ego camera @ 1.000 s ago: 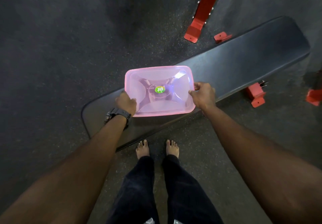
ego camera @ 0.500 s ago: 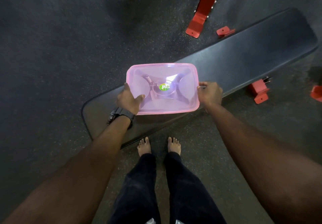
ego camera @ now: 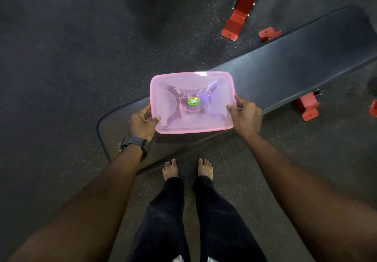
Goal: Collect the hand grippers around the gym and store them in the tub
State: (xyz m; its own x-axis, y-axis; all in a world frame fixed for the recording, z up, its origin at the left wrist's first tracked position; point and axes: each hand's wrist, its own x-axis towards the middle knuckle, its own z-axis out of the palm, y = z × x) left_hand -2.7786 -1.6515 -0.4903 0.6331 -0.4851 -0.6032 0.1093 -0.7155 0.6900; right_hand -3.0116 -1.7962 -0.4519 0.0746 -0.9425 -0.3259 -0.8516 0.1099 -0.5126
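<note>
A pink see-through tub [ego camera: 220, 90] with its lid on rests on the near end of a black padded bench [ego camera: 285, 72]. A green sticker [ego camera: 193, 101] sits at the lid's centre. Through the lid I dimly make out hand grippers [ego camera: 179, 94], with dark handles and a metal spring. My left hand [ego camera: 141, 123], with a black watch on the wrist, holds the tub's left edge, thumb on the lid's near-left corner. My right hand [ego camera: 246, 117] pinches the right rim between thumb and fingers.
The bench runs diagonally from near left to far right over dark rubber flooring. Red bench feet [ego camera: 308, 106] show at the right, and a red steel upright [ego camera: 244, 2] with a floor plate stands beyond. My bare feet [ego camera: 170, 169] stand just before the bench.
Both hands have loosened from a full side grip to fingertip holds on the rim. The left thumb now lies on the lid's corner. The tub stays on the bench.
</note>
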